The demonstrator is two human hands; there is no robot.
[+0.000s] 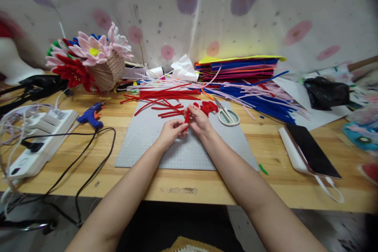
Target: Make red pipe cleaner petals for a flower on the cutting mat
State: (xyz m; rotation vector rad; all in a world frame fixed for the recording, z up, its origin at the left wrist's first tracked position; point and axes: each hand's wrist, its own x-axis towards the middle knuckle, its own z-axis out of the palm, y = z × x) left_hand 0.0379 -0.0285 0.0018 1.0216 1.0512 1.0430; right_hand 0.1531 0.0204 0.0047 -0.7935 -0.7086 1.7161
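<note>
Over the grey cutting mat [141, 145] both my hands meet at a short piece of red pipe cleaner [187, 117]. My left hand [173, 132] pinches its lower end between thumb and fingers. Its upper part is gripped by my right hand [198, 118], whose fingers are curled. Red pipe cleaners [168, 94] lie loose across the back of the mat. Just beyond my right hand sits a small heap of bent red pieces [208, 107]. Scissors [228, 116] with pale handles rest to the right of it, blades pointing away from me.
Blue pipe cleaners [268, 106] and pink ones spread at the back right, before stacked bundles [239, 70]. At left are a blue glue gun [91, 115], a power strip [44, 145] with trailing cables and a basket of fuzzy flowers [109, 71]. A phone [313, 149] lies at right.
</note>
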